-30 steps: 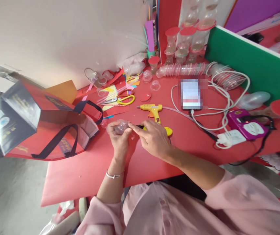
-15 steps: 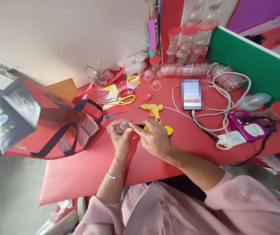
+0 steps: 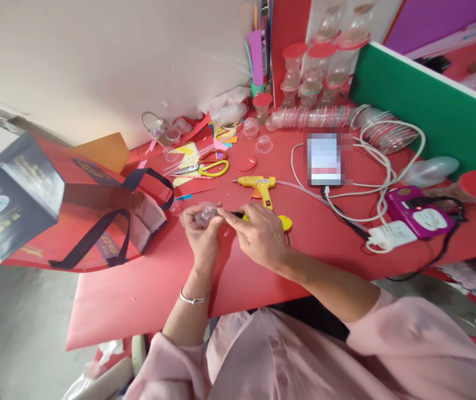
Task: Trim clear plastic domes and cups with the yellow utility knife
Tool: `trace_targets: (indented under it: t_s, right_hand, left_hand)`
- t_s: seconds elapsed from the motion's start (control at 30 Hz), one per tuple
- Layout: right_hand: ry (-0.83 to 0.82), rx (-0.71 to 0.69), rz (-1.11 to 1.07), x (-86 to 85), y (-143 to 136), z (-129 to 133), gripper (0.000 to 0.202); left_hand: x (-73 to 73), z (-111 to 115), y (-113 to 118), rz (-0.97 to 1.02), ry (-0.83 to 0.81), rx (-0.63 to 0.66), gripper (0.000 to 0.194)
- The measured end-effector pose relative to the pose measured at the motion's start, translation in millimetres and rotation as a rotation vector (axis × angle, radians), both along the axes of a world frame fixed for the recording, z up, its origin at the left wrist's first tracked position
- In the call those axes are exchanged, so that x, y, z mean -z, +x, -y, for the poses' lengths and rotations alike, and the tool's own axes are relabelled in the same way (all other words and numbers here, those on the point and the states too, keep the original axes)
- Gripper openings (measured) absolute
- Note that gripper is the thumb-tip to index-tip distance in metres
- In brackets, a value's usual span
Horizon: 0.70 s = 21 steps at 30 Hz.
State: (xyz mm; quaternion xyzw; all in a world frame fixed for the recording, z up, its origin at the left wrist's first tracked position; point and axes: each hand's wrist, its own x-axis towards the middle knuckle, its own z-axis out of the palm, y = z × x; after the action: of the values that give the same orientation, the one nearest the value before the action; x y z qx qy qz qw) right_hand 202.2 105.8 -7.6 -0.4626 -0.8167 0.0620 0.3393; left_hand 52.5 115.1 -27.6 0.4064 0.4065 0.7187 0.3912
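Note:
My left hand (image 3: pixel 204 239) is closed around a small clear plastic cup (image 3: pixel 206 214) above the red table's front part. Close beside it, my right hand (image 3: pixel 262 236) grips a yellow and black tool (image 3: pixel 284 223), whose dark front part points at the cup. The right index finger lies along this tool, and its tip is at the left thumb. Fingers hide much of the tool. Just behind the hands lies a yellow glue gun (image 3: pixel 259 184). Yellow-handled scissors (image 3: pixel 214 168) rest on coloured paper farther back.
A large red and navy bag (image 3: pixel 83 211) stands at the left. White cables, a phone (image 3: pixel 324 159) and a purple power block (image 3: pixel 421 212) lie at the right. Clear cups are stacked along the back (image 3: pixel 310 118), near a green panel (image 3: pixel 421 105) and the wall.
The view has shifted slightly. Both hands stay together at the cup, with the right index fingertip a little closer to the left thumb; the tool's dark tip is now less visible.

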Motion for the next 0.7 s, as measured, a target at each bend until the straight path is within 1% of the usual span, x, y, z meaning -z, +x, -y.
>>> trace_targets:
  t_s: [0.23, 0.43, 0.7]
  right_hand:
    - [0.043, 0.021, 0.018, 2.1, -0.2, 0.0, 0.056]
    - [0.033, 0.041, 0.038, 2.1, 0.4, -0.4, 0.057]
    - [0.004, 0.007, 0.013, -0.1, 0.7, -0.1, 0.055]
  left_hand:
    - [1.9, 1.4, 0.7, -0.03, -0.013, -0.042, 0.049]
    - [2.9, 2.4, 3.1, -0.013, -0.027, -0.044, 0.045]
    - [0.4, 0.0, 5.4, 0.025, 0.007, -0.022, 0.05]
